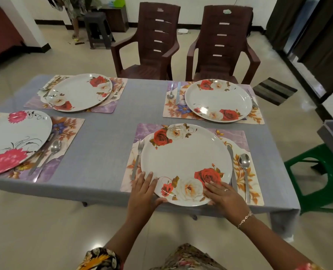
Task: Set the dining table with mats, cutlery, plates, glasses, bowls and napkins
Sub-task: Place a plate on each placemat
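both hands steady the near plate (185, 162) on its mat (239, 137), probably to centre it between the fork (137, 158) and the knife (232, 166). the left hand (144, 190) lays straight fingers along the rim. the right hand (222, 193) rests flat on the rose edge. neither hand grips, so this looks like nudging it square on the desk (103, 143).

Bright, even indoor light; glare patches on floor tiles (305, 103) at right and bottom; wide-angle bending at edges; slightly soft focus overall.
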Demonstrator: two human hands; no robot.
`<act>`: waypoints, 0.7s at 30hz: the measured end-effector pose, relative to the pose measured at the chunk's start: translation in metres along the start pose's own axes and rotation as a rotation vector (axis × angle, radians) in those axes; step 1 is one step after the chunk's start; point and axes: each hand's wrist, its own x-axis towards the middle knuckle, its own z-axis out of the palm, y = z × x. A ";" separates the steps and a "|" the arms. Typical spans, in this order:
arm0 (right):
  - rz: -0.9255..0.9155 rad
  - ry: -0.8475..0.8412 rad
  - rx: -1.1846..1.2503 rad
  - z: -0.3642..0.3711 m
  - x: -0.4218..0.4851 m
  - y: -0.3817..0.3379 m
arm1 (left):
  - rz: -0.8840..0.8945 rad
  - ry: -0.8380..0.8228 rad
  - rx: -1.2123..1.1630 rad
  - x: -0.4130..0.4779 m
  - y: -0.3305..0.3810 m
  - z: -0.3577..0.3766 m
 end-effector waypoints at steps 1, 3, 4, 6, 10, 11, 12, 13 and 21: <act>0.012 -0.013 0.004 -0.001 0.002 0.000 | -0.005 -0.017 0.007 0.003 -0.001 0.000; 0.031 -0.019 0.029 -0.001 0.006 0.003 | -0.014 -0.032 0.013 0.007 -0.002 -0.001; 0.037 -0.022 0.039 -0.001 0.008 0.005 | -0.017 -0.031 0.013 0.010 -0.003 0.000; 0.045 -0.033 0.047 -0.002 0.013 0.007 | -0.036 -0.047 0.008 0.015 -0.004 0.000; 0.062 -0.082 0.063 -0.007 0.021 0.012 | -0.069 -0.081 0.020 0.023 -0.005 -0.001; 0.063 -0.088 0.065 -0.008 0.023 0.012 | -0.073 -0.086 0.021 0.025 -0.004 -0.002; 0.065 -0.092 0.071 -0.008 0.023 0.013 | -0.075 -0.085 0.022 0.025 -0.004 -0.002; 0.074 -0.100 0.074 -0.010 0.024 0.013 | -0.075 -0.086 0.021 0.026 -0.003 -0.003; 0.436 -0.080 0.071 -0.012 0.012 -0.003 | -0.181 -0.101 -0.017 0.013 -0.001 0.002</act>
